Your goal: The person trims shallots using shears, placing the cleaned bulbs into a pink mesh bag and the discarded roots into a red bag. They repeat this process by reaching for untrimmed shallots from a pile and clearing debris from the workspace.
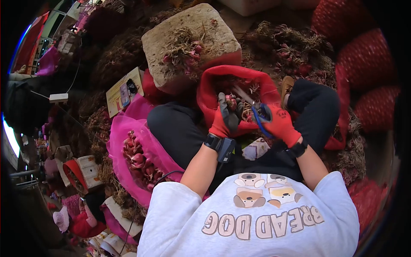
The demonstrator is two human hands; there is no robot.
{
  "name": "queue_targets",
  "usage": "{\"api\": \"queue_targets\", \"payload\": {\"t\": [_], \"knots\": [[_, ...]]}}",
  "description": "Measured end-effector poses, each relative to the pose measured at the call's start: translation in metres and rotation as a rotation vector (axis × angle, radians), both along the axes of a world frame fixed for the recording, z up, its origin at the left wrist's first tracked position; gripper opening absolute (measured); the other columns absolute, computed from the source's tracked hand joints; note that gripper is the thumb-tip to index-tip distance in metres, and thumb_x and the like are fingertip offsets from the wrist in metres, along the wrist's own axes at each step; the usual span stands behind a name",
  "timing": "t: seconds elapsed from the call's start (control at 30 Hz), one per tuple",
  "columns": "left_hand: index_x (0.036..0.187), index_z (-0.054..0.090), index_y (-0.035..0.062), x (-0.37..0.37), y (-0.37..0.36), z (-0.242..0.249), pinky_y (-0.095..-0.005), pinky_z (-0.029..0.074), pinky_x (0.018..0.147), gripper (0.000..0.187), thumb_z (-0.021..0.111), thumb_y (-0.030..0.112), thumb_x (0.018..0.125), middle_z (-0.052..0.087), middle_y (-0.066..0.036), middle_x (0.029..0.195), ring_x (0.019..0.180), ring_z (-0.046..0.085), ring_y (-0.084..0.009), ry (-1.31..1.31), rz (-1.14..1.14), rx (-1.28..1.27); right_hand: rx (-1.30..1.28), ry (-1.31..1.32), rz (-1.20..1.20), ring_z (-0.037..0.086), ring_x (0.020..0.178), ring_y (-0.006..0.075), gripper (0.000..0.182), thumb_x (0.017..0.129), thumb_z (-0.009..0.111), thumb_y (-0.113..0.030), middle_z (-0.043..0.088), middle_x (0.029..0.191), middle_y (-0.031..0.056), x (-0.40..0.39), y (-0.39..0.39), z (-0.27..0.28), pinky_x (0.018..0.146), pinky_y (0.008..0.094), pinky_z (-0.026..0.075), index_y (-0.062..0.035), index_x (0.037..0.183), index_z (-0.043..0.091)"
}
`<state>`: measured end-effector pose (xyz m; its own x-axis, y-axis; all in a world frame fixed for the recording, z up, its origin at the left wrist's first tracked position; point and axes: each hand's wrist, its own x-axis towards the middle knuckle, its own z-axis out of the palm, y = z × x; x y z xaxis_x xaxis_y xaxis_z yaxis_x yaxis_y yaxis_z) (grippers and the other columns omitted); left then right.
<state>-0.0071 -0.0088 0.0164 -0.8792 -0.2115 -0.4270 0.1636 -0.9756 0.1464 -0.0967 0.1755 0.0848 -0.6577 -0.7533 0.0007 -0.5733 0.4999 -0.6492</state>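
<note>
Both my hands wear red gloves with dark grip surfaces and are over the mouth of a red mesh sack (pixel 265 81). My left hand (pixel 227 116) is wrapped round a small bunch of shallots (pixel 231 103). In my right hand (pixel 276 122) are scissors with blue handles (pixel 257 118); their blades point up and left, close to the bunch, and look slightly blurred. Dry stems and trimmings show inside the sack. To the left, a pink mesh bag (pixel 117 150) holds many red shallots (pixel 139 160).
A worn foam block (pixel 192 25) bears shallots with dry stalks. Stalk heaps (pixel 295 47) lie behind the sack. Full red net sacks (pixel 368 64) stand at right. A yellow board (pixel 113 96) carries a phone (pixel 124 95). Another person (pixel 87 218) is at lower left.
</note>
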Motion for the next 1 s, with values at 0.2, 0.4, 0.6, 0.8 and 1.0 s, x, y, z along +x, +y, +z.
{"api": "queue_targets", "payload": {"t": [0.2,0.4,0.6,0.8,1.0], "knots": [[0.090,0.057,0.0097,-0.002,-0.017,-0.011,-0.0349,0.052,0.073,0.040,0.056,0.050,0.087,0.060,-0.007,0.087,0.081,0.059,-0.0221,0.232,-0.020,0.034,0.176,0.137,0.056,0.061,0.078,0.0287,0.045,0.071,0.068,-0.047,0.061,0.085,0.0101,0.008,0.011,-0.002,0.065,0.0391,0.047,-0.0086,0.092,0.058],[0.091,0.057,0.0087,-0.003,-0.004,0.013,-0.0373,0.051,0.080,0.039,0.057,0.047,0.087,0.060,-0.008,0.090,0.084,0.058,-0.0234,-0.085,0.057,-0.055,0.173,0.230,0.078,0.061,0.076,0.0273,0.044,0.069,0.070,-0.045,0.059,0.083,0.0087,0.010,0.011,-0.009,0.062,0.0385,0.047,-0.0089,0.089,0.057],[0.089,0.056,0.0090,-0.004,0.000,0.023,-0.0377,0.051,0.082,0.036,0.059,0.045,0.086,0.060,-0.007,0.091,0.085,0.058,-0.0225,-0.106,0.096,-0.051,0.274,0.339,0.090,0.061,0.074,0.0249,0.040,0.066,0.073,-0.038,0.058,0.083,0.0071,0.010,0.011,-0.004,0.060,0.0374,0.047,-0.0106,0.089,0.055],[0.088,0.055,0.0116,-0.002,-0.002,0.003,-0.0314,0.052,0.079,0.029,0.062,0.040,0.086,0.059,-0.002,0.087,0.087,0.059,-0.0177,0.019,0.094,-0.098,0.292,0.387,0.140,0.061,0.073,0.0244,0.035,0.066,0.073,-0.029,0.058,0.081,0.0063,0.008,0.013,-0.001,0.060,0.0367,0.048,-0.0117,0.088,0.053],[0.090,0.060,0.0131,-0.002,-0.004,0.023,-0.0299,0.051,0.077,0.021,0.062,0.034,0.088,0.063,-0.001,0.089,0.088,0.060,-0.0156,-0.114,0.058,-0.079,0.148,0.110,0.071,0.063,0.077,0.0277,0.033,0.069,0.072,-0.034,0.063,0.082,0.0095,0.005,0.012,-0.012,0.064,0.0378,0.049,-0.0110,0.090,0.060]]}}
